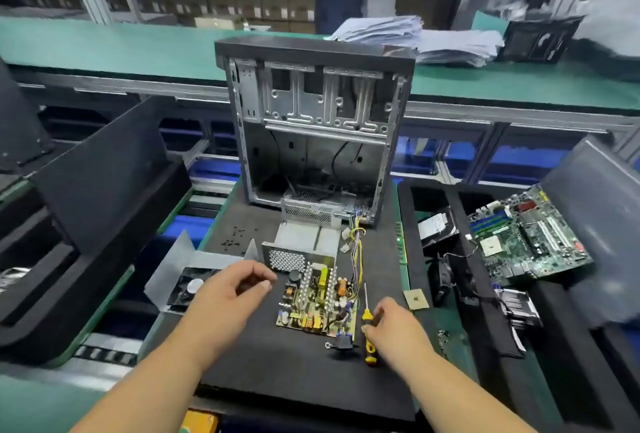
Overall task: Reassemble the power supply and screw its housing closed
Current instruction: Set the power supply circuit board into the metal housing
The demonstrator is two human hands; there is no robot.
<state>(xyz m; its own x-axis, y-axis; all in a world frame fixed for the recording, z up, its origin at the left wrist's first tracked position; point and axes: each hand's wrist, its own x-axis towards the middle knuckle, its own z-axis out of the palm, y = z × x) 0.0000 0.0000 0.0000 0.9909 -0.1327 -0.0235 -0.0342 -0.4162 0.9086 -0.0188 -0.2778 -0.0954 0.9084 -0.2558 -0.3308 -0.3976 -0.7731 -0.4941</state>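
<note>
The power supply's circuit board (317, 301) lies bare on the black foam mat (277, 370), partly in its open metal housing base (294, 257) with a perforated grille. Its wire bundle (356, 252) runs back toward the case, and a black power socket (343, 342) hangs off the board's near edge. The housing cover with the fan (188, 282) lies to the left. Small black screws (235, 238) are scattered further back. My left hand (232, 290) hovers left of the board, fingers loosely curled and holding nothing. My right hand (391, 325) grips the yellow-handled screwdriver (369, 342) lying right of the board.
An open PC case (318, 127) stands upright behind the board. A CPU chip (415, 299) and a green memory stick (401, 242) lie at the mat's right edge. A motherboard (530, 238) and other parts fill foam trays to the right. Dark foam panels (104, 173) stand left.
</note>
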